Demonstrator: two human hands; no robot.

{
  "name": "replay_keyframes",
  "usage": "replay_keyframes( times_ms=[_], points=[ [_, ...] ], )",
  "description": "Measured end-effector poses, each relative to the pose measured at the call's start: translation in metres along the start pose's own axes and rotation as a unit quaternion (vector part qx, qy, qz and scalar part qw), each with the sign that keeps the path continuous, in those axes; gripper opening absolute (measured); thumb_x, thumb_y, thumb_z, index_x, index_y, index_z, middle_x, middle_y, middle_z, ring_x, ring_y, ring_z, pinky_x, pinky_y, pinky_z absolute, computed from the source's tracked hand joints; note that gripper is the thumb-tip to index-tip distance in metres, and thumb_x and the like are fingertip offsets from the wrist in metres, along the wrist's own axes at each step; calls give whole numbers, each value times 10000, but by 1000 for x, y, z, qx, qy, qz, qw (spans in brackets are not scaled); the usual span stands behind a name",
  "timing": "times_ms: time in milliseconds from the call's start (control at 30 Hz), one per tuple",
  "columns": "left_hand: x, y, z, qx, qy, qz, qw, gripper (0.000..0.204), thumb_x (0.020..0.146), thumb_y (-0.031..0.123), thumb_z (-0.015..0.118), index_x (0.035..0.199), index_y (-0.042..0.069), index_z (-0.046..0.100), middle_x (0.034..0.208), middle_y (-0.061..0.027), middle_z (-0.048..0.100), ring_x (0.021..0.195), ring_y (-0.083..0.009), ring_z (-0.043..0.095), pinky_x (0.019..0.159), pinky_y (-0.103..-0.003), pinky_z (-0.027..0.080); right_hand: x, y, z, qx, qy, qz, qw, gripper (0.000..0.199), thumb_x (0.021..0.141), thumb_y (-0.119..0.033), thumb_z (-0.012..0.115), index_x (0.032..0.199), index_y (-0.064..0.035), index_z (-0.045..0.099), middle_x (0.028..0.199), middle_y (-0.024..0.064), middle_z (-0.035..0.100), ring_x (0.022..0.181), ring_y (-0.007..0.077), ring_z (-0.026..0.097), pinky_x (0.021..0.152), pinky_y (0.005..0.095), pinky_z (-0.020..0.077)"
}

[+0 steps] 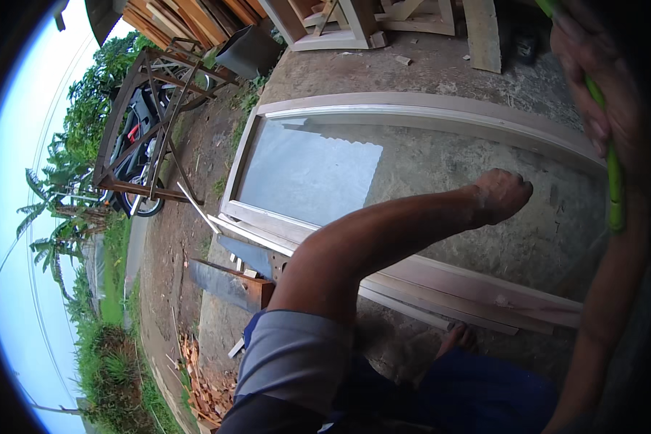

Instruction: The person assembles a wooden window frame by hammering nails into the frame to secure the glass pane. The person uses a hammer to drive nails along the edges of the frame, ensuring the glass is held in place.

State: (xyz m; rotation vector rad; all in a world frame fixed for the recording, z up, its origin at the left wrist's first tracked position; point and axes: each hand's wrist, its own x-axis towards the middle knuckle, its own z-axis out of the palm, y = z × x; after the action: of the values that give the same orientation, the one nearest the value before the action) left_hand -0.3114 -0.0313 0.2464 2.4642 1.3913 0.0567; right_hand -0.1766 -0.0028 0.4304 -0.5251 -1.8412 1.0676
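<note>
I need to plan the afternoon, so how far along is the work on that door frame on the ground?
Done: the pale wooden frame looks assembled and lies flat on the concrete.
In hand: the left hand reaches over the glass pane inside it; the right hand grips a green tool.
Left: a loose wood strip lies beside the near rail, apparently unfitted, and the wood looks bare.

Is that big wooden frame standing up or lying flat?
Lying flat. The wooden frame rests on the concrete ground, which shows through its opening. The left hand reaches over it.
</note>
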Motion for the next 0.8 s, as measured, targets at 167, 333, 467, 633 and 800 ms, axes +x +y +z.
replay_keyframes(
  times_ms=[167, 333, 467, 633, 800],
  points=[
    [-276, -175, -87, -30, 103, -252, 962, 308, 907, -73, 526, 1200, -20, 605, 985, -224, 718, 898, -374, 733, 779, -460, 601, 30, -40, 147, 16, -98, 8, 995, 445, 1080, -174, 518, 1498, -29, 471, 624, -34, 494, 404, 35, 427, 356, 209, 383],
    [-592, -344, -105, -104, 273, -505, 812, 167, 954, 84, 605, 1047, 1, 715, 843, -91, 744, 762, -177, 719, 702, -332, 573, 51, -32, 322, 88, -260, 102, 956, 481, 1078, -143, 507, 1547, -51, 446, 646, -57, 478, 422, 17, 402, 368, 214, 369],
    [-765, -464, -69, -181, 337, -616, 688, 211, 952, 132, 584, 1028, -25, 704, 844, -103, 754, 769, -189, 722, 718, -342, 555, 76, 13, 482, 81, -335, 160, 925, 509, 1063, -113, 509, 1561, -49, 426, 677, -58, 490, 494, 11, 430, 410, 229, 402],
    [-846, -581, -27, -236, 249, -616, 709, 227, 958, 145, 591, 1081, -32, 665, 853, -127, 749, 728, -177, 724, 590, -329, 571, 107, 64, 665, 25, -388, 240, 889, 545, 1056, -137, 524, 1582, -72, 395, 677, -48, 504, 526, 40, 475, 437, 246, 447],
    [-871, -667, -10, -248, 135, -611, 740, 245, 968, 200, 652, 1082, -13, 692, 940, -92, 751, 826, -157, 693, 704, -318, 544, 120, 124, 804, 71, -418, 322, 846, 560, 1053, -162, 530, 1587, -77, 383, 661, -28, 518, 505, 67, 492, 424, 272, 467]
  ],
)
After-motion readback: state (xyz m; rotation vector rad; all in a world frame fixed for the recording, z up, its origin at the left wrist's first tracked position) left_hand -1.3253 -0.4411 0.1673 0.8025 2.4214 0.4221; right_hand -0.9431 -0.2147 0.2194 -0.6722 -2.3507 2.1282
